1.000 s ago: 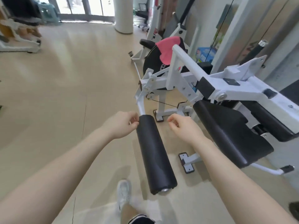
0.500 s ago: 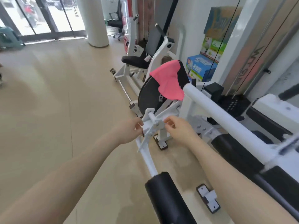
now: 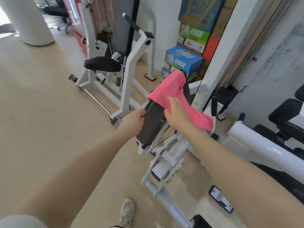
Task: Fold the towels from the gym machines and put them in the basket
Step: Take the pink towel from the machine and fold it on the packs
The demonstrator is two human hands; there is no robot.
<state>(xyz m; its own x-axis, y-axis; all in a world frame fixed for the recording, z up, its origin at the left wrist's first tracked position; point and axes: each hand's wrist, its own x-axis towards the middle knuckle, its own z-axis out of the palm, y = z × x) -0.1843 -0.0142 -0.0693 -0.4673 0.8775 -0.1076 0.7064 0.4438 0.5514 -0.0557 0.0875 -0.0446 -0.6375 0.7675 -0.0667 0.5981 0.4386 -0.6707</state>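
Note:
A pink towel (image 3: 171, 89) hangs draped over the black round pad (image 3: 152, 124) of a white gym machine (image 3: 166, 162) in the middle of the view. My right hand (image 3: 176, 112) is open, fingers spread, right at the towel's lower edge and touching it. My left hand (image 3: 134, 121) is beside the pad's left rim, fingers curled near it; whether it grips the rim I cannot tell. No basket is in view.
Another white machine with a black seat (image 3: 102, 64) stands behind on the left. Stacked blue and green cartons (image 3: 184, 61) sit against the wall. A white bar (image 3: 263, 143) and black pads lie to the right. A white pillar (image 3: 28, 22) rises at the far left over beige floor.
I have stepped forward; both hands moved from the machine's white lever up to the black pad, and my right hand has opened and reached the pink towel.

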